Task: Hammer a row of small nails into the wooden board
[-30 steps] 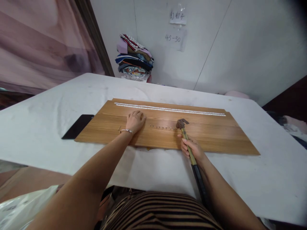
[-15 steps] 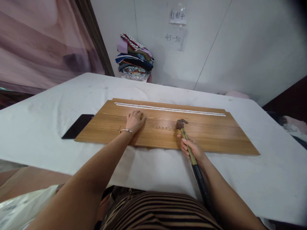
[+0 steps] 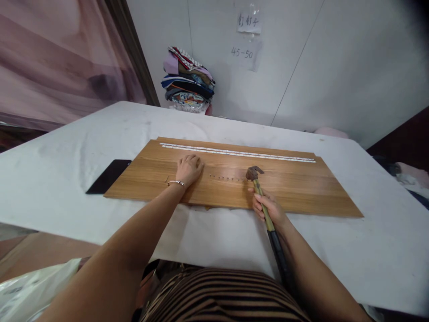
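Note:
A long wood-grain board [image 3: 311, 192] lies on a white-covered table [image 3: 214, 232]. My left hand [image 3: 189, 170], a bracelet at its wrist, rests palm down on the board, left of a row of several small nails [image 3: 228, 179]. In my right hand [image 3: 271, 208] is a claw hammer [image 3: 275, 241], gripped by its handle with the rusty head low over the right end of the row. Whether the head touches a nail or the board, I cannot tell. Two white marked strips [image 3: 234, 153] run along the board's far side. A thin nail-like piece [image 3: 166, 179] shows beside the bracelet.
A flat black device [image 3: 109, 176] lies at the board's left end, partly against it. Behind the table, a stack of folded cloths [image 3: 189, 82] stands by the wall. Handwritten paper signs [image 3: 246, 53] hang on the wall. A pink curtain [image 3: 67, 62] is at the left.
Almost nothing differs. The hammer head has shifted very slightly; my left hand stays in place on the board.

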`<state>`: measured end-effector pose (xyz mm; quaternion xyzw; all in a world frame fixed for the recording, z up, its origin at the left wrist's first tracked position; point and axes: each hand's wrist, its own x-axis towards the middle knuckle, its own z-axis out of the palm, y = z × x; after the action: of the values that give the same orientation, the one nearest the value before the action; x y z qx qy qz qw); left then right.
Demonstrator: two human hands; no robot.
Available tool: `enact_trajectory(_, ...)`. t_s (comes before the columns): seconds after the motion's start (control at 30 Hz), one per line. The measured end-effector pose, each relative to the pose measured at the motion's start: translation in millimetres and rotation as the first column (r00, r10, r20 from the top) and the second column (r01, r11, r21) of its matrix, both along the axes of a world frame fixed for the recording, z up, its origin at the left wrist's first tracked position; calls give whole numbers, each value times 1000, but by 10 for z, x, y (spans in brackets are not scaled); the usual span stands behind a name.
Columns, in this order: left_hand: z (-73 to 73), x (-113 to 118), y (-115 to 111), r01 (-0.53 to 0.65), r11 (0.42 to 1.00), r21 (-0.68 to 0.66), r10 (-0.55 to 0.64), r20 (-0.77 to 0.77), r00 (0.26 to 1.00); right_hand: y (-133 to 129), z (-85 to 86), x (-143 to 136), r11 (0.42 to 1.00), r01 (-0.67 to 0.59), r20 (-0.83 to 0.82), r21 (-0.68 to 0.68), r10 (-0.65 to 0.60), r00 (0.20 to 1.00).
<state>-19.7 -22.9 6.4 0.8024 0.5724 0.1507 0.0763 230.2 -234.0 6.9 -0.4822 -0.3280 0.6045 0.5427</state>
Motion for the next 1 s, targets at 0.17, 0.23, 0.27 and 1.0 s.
enact_trajectory(0.17,-15,-4,7,-4,1000,10,4,-2,1000,6,-21,12,1000,-8,-15,-10,8,1000)
enact_trajectory(0.23,-17,-5,7,-5,1000,5,5,-1,1000,7,-28,19,1000,-17,-21,-10,17,1000)
enact_trajectory(0.27,-17,-5,7,-4,1000,5,4,1,1000,7,-31,22,1000,-21,-22,-4,20,1000)
enact_trajectory(1.0,-8,-2,0,-3,1000,5,3,8,1000,5,-42,22,1000,-11,-16,-9,11,1000)
